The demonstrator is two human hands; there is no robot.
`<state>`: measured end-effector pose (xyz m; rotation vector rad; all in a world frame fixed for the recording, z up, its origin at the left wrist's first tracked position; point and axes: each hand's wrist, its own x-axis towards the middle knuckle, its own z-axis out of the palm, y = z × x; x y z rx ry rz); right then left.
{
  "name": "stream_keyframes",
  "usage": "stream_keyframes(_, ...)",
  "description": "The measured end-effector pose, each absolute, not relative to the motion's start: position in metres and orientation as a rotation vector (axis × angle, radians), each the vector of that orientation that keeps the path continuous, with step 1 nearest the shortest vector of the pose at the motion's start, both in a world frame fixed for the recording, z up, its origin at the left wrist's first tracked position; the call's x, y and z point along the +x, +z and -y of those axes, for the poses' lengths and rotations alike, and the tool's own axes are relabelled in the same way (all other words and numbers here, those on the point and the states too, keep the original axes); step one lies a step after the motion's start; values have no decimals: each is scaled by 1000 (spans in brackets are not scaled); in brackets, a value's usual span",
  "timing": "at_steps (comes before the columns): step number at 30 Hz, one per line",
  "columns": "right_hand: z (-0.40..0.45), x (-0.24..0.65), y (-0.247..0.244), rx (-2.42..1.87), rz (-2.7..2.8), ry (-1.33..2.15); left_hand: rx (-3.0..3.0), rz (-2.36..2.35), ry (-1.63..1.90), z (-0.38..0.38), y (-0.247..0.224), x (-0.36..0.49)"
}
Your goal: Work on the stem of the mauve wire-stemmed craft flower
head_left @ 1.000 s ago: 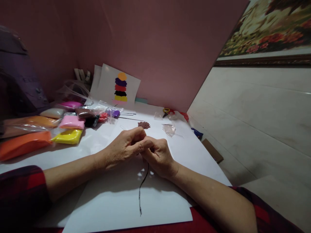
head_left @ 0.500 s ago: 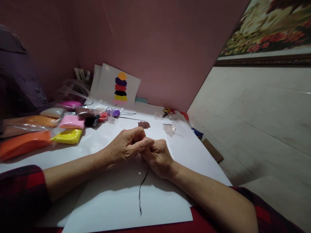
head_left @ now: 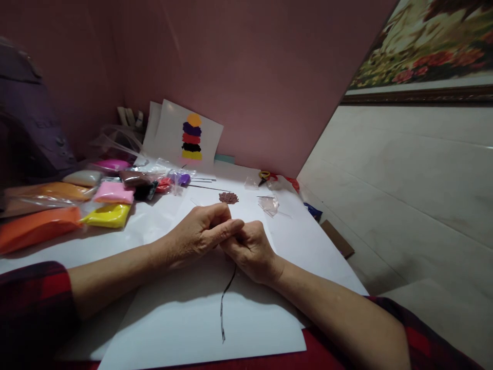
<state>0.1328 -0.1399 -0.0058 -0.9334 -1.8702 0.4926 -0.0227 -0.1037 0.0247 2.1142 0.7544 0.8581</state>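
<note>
My left hand [head_left: 202, 228] and my right hand [head_left: 252, 249] meet over white paper, both closed, fingertips pressed together in a pinch. From under my right hand's fingers a thin black strand [head_left: 222, 303], like wire or thread, hangs or lies in a curve toward me; its lower end looks split into several fine ends. Its upper end is hidden in the fingers, as is whatever my left fingers pinch. Just beyond my knuckles lies a small brown, ruffled, flower-like piece [head_left: 228, 198].
Several bags of coloured clay-like material, such as a yellow bag [head_left: 108, 215] and an orange bag [head_left: 40, 228], lie left. Thin black sticks [head_left: 208, 188] lie farther back. Yellow-handled scissors [head_left: 264, 176] and clear plastic scraps [head_left: 268, 206] are right. A card with coloured patches [head_left: 210, 136] leans against the wall.
My right fingers have shifted very slightly against my left hand. The black strand and the things on the table stay where they were.
</note>
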Motion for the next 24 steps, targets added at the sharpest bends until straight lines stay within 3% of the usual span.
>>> stream_keyframes(24, 143, 132, -2, -973, 1896, 481, 2146, -711, 871, 102, 22, -25)
